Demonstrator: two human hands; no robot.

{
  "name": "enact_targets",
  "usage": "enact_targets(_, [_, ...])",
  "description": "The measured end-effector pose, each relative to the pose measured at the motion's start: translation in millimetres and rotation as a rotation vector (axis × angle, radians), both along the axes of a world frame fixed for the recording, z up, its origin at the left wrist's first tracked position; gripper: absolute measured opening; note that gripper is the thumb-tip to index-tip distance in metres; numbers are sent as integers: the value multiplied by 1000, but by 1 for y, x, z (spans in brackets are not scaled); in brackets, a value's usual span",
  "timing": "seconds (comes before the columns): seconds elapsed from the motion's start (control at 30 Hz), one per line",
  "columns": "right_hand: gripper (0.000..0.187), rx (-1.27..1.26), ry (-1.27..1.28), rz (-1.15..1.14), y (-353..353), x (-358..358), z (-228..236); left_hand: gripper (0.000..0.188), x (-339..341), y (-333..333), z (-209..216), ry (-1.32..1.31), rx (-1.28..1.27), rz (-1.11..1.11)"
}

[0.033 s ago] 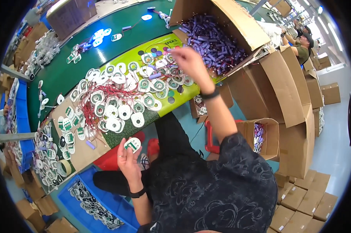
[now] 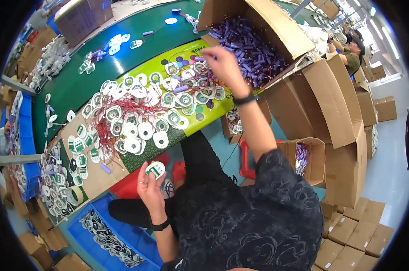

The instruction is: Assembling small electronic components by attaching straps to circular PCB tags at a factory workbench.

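Observation:
My left hand (image 2: 151, 193) holds a white rounded disc with a green circuit board (image 2: 155, 170) between thumb and fingers, just off the table's near edge. My right hand (image 2: 223, 65) is raised at the far right of the table, in front of the box of purple cylindrical cells. Its fingers are curled together; whatever they may hold is too small to make out. Below and left of it spreads a heap of white ring-shaped parts (image 2: 145, 130) with green boards, tangled red wires (image 2: 131, 108) and a few purple cells (image 2: 181, 89).
A tilted cardboard box (image 2: 283, 27) of purple cells (image 2: 247, 49) stands at the far right. More board parts (image 2: 81, 160) lie on the table's left. A blue bin (image 2: 84, 228) sits below; a smaller carton (image 2: 315, 156) holds cells on the right. Other people work farther off.
My right hand has shifted slightly right and a little away from the heap. The disc in my left hand has turned slightly.

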State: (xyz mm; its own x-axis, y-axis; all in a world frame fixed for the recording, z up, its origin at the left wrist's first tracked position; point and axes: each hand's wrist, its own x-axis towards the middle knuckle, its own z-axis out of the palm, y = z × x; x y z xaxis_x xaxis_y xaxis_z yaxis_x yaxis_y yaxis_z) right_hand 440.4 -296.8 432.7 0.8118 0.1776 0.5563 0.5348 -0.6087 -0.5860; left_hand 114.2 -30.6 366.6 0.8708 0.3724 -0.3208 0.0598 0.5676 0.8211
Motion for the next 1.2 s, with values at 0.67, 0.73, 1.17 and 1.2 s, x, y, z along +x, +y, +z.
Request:
enact_targets(0.67, [43,-605,-177,191,12,105,-10,36,-18,-16,-10,27,7,-35])
enact_targets(0.73, [43,-363,-148,151,15,95,2,36,-20,-18,-14,19,-4,-52])
enact_targets(1.17, [32,-545,-110,-41,-23,113,3,34,-23,-21,-19,10,-2,-120])
enact_targets(1.2, [35,-592,-200,-235,16,68,36,34,-30,-15,-20,22,5,-79])
